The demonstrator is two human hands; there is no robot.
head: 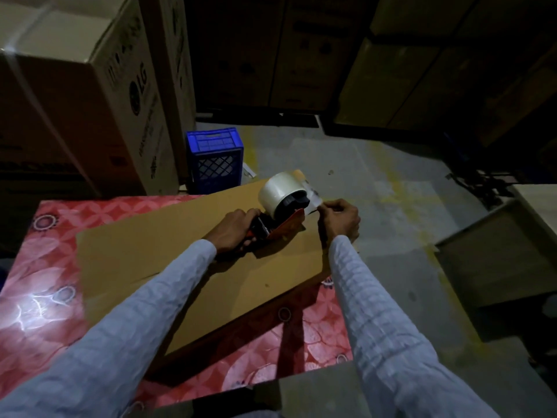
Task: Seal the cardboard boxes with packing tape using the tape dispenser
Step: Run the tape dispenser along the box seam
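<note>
A flat brown cardboard box [168, 267] lies on a table with a red patterned cover [39, 285]. On its far right part rests a red and black tape dispenser [286, 218] with a roll of clear tape [278, 193]. My left hand [233, 229] grips the dispenser's handle. My right hand [340, 218] pinches the loose end of the tape [315, 203] just right of the roll, near the box's right edge.
Large printed cartons [90, 95] stand at the left and more stacked boxes fill the dark back. A blue plastic crate [214, 159] sits on the concrete floor behind the table. An open cardboard box [494, 254] stands at the right.
</note>
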